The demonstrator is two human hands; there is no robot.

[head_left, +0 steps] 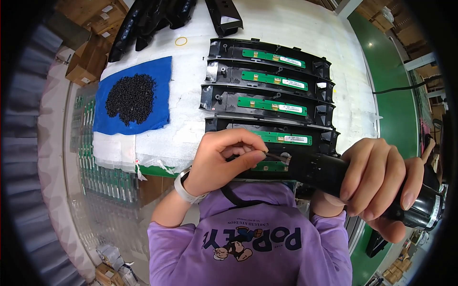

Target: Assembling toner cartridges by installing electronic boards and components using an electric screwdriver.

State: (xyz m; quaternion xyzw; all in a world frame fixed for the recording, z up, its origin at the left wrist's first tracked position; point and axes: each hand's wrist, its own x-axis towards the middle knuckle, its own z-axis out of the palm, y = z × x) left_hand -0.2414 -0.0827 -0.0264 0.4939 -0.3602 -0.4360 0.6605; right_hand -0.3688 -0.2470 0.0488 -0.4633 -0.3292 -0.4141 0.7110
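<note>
My right hand point(377, 178) is wrapped round a black electric screwdriver point(317, 171), held nearly level with its thin bit pointing left. My left hand point(224, 152) is closed, thumb and forefinger pinched at the tip of that bit; whatever sits between the fingertips is too small to make out. Under both hands lies the nearest of several long black plastic housings, its green circuit board point(269, 166) partly covered. Farther back, the other housings lie in a row, among them one with a green board point(272, 106) bearing a white label.
On the left a blue cloth point(162, 90) carries a heap of tiny black screws point(131, 97). A yellow ring point(181, 41) and more black plastic parts point(167, 16) lie at the back of the white-covered table point(186, 71). Clear trays of green boards point(107, 176) stand at the lower left.
</note>
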